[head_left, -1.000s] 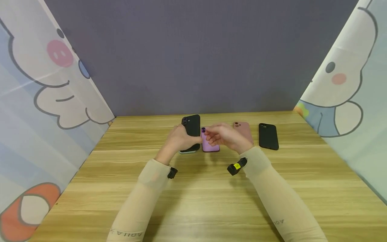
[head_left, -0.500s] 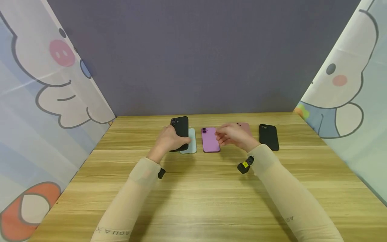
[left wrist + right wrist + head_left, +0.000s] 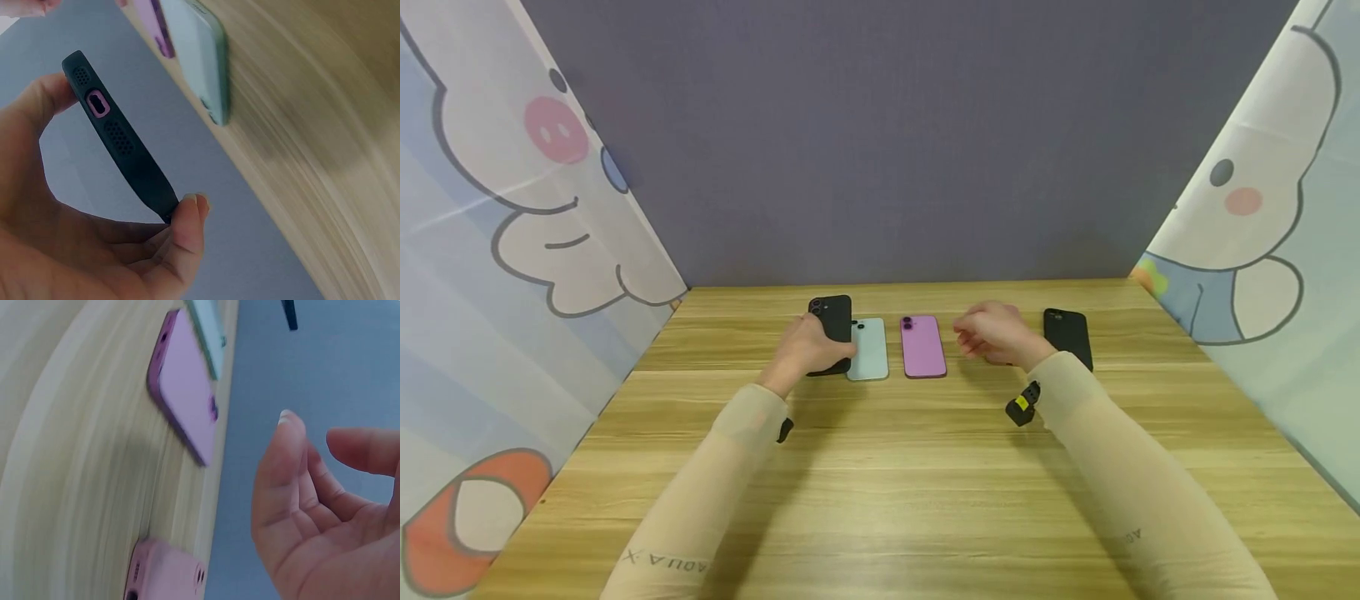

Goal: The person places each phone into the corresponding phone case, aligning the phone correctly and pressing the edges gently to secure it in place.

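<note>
My left hand grips a black phone case by its long edges, tilted up at the left of the row. In the left wrist view, pink shows round the port opening in the lower edge of the black phone case. A pale blue-white phone lies just right of it, and a purple phone beyond that. My right hand hovers with loosely bent fingers and nothing in them. Below it, in the right wrist view, lies a pink phone, mostly hidden by the hand in the head view.
At the right end of the row lies another black phone or case with a camera corner. All stand on a wood-grain table, backed by a dark grey panel. Cartoon-printed cloths flank both sides.
My left hand has carried the black phone case leftward, uncovering the pale phone. The right hand has moved right, away from the purple phone, to over the pink phone.
</note>
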A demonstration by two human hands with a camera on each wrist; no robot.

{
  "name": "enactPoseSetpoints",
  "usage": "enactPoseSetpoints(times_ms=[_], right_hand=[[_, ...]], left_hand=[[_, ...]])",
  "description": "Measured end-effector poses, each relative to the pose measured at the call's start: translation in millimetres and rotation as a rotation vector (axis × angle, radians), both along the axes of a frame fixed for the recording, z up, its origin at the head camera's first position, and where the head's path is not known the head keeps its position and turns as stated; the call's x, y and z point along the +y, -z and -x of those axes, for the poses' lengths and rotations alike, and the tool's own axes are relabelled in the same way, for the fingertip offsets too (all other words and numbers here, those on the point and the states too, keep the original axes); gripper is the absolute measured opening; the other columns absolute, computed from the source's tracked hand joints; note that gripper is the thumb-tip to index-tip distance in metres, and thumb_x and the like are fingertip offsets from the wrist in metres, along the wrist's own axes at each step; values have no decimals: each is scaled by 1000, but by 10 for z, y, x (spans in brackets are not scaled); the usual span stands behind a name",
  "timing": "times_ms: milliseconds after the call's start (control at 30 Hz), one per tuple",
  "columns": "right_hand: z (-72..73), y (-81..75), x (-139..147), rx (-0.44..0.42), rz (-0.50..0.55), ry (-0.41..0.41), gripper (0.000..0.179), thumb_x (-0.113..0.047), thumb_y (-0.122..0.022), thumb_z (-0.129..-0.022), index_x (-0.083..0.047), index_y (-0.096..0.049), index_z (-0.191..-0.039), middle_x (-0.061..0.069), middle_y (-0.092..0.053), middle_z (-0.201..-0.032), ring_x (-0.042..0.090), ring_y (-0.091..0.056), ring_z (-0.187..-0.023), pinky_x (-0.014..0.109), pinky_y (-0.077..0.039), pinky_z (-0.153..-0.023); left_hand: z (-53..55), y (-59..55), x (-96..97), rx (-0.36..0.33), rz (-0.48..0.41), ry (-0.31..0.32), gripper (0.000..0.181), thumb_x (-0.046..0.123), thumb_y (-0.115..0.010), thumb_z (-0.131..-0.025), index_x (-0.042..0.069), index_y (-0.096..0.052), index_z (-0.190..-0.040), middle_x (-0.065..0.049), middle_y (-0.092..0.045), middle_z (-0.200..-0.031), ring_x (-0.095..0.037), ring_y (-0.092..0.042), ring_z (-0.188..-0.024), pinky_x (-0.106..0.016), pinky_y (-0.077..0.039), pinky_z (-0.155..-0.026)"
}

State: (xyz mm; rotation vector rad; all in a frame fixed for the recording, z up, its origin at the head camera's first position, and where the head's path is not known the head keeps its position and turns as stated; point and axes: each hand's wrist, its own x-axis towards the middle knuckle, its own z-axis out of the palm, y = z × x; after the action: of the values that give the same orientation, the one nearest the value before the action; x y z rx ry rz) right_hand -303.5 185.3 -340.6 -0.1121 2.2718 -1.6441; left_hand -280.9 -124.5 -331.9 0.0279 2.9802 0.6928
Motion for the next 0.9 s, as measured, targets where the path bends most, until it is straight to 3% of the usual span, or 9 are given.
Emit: enactPoseSetpoints(times_ms=[167,267,333,400,433,567,667,800,900], right_hand=[[7,13,82,-22,-20,42,22,-13,-57,-102,7,-53,-110,14,-61,-83,20,-57,-65,33,-54,-62],[4,8,131,-40,-26,42,34,-16,-57,-103,7,-48,-127,12,-59,-85,19,-56,-67,31,-50,-58],[2,-2,163,-48,-33,42,32,-18,-56,-104,3,-48,-127,10,-57,-85,17,-52,-65,30,-46,-56],[8,-4,201,-29,-64,36,23,-20,-55,-104,0,-52,-115,6,-53,-79,16,-48,-61,30,-42,-55],[13,-2,218,-18,-82,35,18,-20,-55,-105,-3,-52,-101,5,-51,-75,16,-44,-58,31,-40,-54],[37,26,287,-3,-112,19,37,-20,-54,-105,-11,-44,-70,-1,-37,-57,15,-31,-48,33,-34,-53],[60,63,318,-7,-148,-8,46,-20,-52,-106,-14,-41,-61,-3,-33,-48,15,-26,-42,33,-31,-48],[82,87,334,70,-366,-24,45,-26,-49,-106,-14,-43,-62,-1,-38,-48,17,-34,-42,33,-35,-48],[81,75,344,128,-549,10,41,-36,-48,-104,-10,-59,-73,7,-56,-67,24,-52,-58,35,-44,-60]], left_hand=[[61,19,-88,-35,26,5,86,50,-71,-84,-13,-48,-138,-31,-51,-137,-42,-56,-113,-50,-51,-95],[89,12,-130,-61,40,10,96,52,-70,-87,-14,-37,-147,-34,-41,-148,-47,-46,-130,-54,-44,-105],[105,9,-151,-69,43,8,97,52,-69,-87,-14,-34,-149,-35,-37,-150,-48,-41,-134,-56,-41,-108],[117,14,-170,-69,45,6,97,51,-70,-87,-14,-34,-148,-35,-37,-150,-48,-40,-135,-56,-40,-109],[123,16,-181,-67,46,7,95,51,-70,-87,-14,-36,-147,-34,-38,-149,-48,-41,-134,-56,-40,-108],[149,31,-234,-77,47,8,85,49,-70,-86,-14,-46,-139,-33,-45,-143,-45,-47,-126,-54,-45,-103],[170,42,-276,-101,45,-3,82,49,-70,-86,-13,-49,-136,-32,-48,-139,-42,-52,-116,-51,-49,-95],[206,64,-336,-121,59,-22,81,49,-70,-87,-13,-50,-134,-32,-52,-133,-40,-56,-106,-48,-52,-87],[217,70,-374,-126,86,-24,79,50,-70,-88,-12,-53,-133,-32,-52,-135,-42,-57,-111,-49,-52,-90]])
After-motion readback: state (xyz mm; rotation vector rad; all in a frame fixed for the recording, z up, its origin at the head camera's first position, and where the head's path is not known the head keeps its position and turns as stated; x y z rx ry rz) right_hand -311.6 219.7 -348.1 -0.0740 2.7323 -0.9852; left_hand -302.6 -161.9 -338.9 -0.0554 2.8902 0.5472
